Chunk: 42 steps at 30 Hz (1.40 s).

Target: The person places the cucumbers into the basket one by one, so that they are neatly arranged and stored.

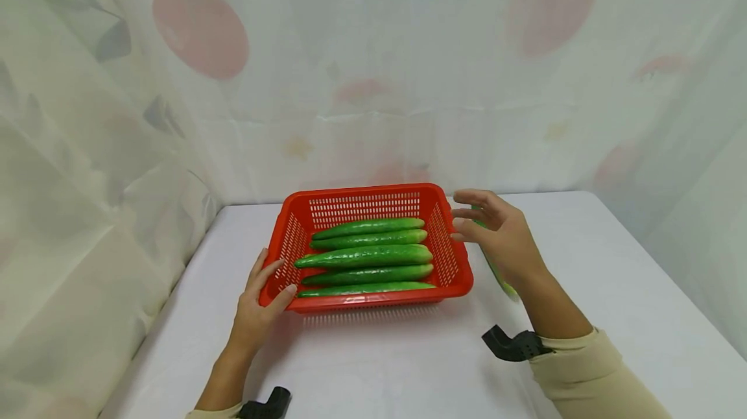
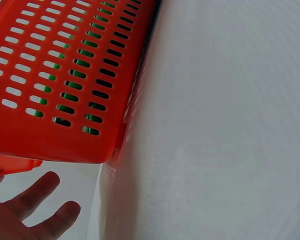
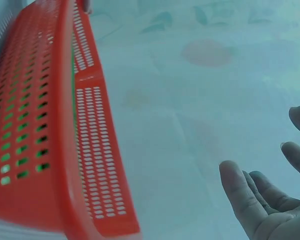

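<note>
A red plastic basket (image 1: 373,300) with slotted walls stands on the white table, holding several green cucumbers (image 1: 367,255) laid side by side. At its left front corner my left hand (image 1: 259,305) rests on the rim, thumb and a finger over the edge. In the left wrist view, two fingers (image 2: 65,215) extend past the basket wall (image 2: 50,140) without touching it. My right hand (image 1: 496,231) is beside the right rim, fingers spread and slightly bent, holding nothing; the right wrist view has it apart from the basket. Another cucumber (image 1: 506,287) lies right of the basket, partly hidden behind that hand.
The white tabletop (image 1: 373,367) extends around the basket. A pale curtain with faded fruit prints (image 1: 362,49) hangs behind the table, and more of this cloth (image 1: 87,224) drapes along the left side. Black wrist mounts (image 1: 516,344) sit at both sleeves.
</note>
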Each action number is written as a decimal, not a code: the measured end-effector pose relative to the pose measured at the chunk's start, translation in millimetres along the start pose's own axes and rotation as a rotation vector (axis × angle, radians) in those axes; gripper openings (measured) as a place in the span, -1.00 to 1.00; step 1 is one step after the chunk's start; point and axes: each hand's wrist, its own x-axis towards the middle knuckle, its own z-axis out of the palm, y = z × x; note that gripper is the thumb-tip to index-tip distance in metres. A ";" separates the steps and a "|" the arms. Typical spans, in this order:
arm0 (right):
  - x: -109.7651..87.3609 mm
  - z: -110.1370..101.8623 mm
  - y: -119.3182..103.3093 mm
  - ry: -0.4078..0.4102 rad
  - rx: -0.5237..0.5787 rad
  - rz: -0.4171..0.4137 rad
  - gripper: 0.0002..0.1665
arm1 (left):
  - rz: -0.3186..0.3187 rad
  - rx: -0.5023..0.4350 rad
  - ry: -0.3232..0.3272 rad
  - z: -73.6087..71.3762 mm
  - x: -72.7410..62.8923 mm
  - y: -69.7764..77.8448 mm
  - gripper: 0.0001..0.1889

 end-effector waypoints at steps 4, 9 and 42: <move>-6.4 -8.8 -7.8 0.036 -0.040 -0.048 -0.53 | 0.003 -0.003 0.003 -0.1 0.0 -0.5 -0.44; -13.9 -18.4 -13.6 0.071 -0.032 -0.072 -0.51 | 0.013 -0.020 0.000 -0.1 -1.0 -0.5 -0.45; -38.6 -55.6 51.0 0.309 -0.125 0.012 -0.49 | 0.023 -0.025 0.002 1.2 0.0 3.7 -0.46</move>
